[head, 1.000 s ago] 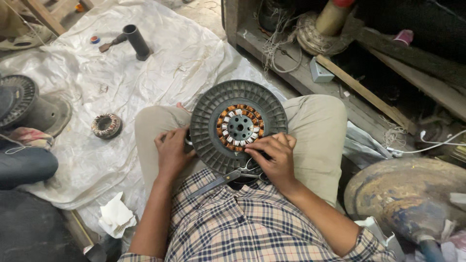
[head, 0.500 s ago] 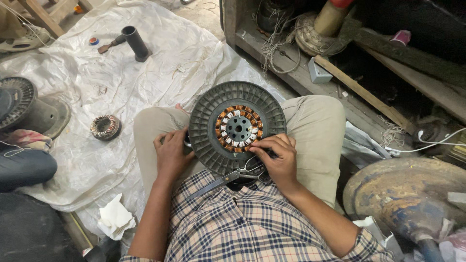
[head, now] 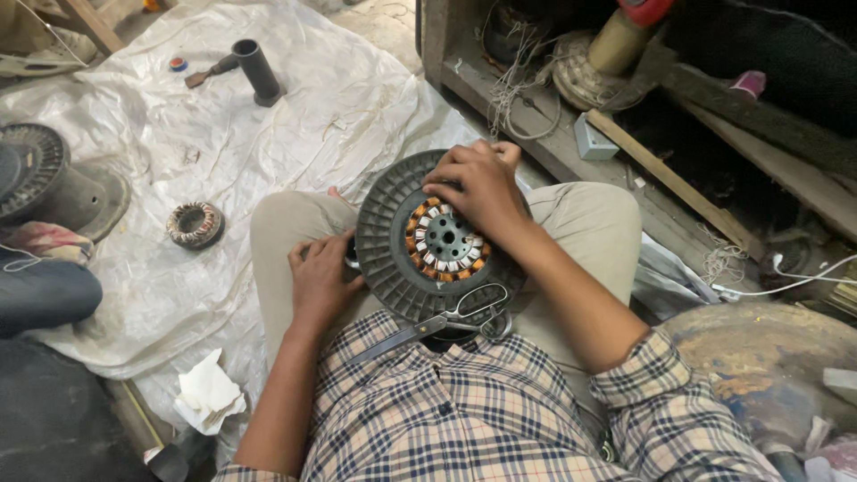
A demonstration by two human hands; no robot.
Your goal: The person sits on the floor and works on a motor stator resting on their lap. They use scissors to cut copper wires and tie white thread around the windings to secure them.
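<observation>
White plastic sheet (head: 268, 116) covered the floor. Round dark motor housing (head: 437, 241) sat on the person's lap. Right hand (head: 478, 183) lay on its far rim, fingers curled over the edge. Left hand (head: 321, 277) gripped its near-left rim. Scissors (head: 455, 317) lay just below the housing. Small wound coil (head: 195, 223) lay well left of it.

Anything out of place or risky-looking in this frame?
Yes: the scissors lie loose on the lap against the lower rim of the round motor housing, which the left hand and right hand hold. They look liable to slip.
</observation>
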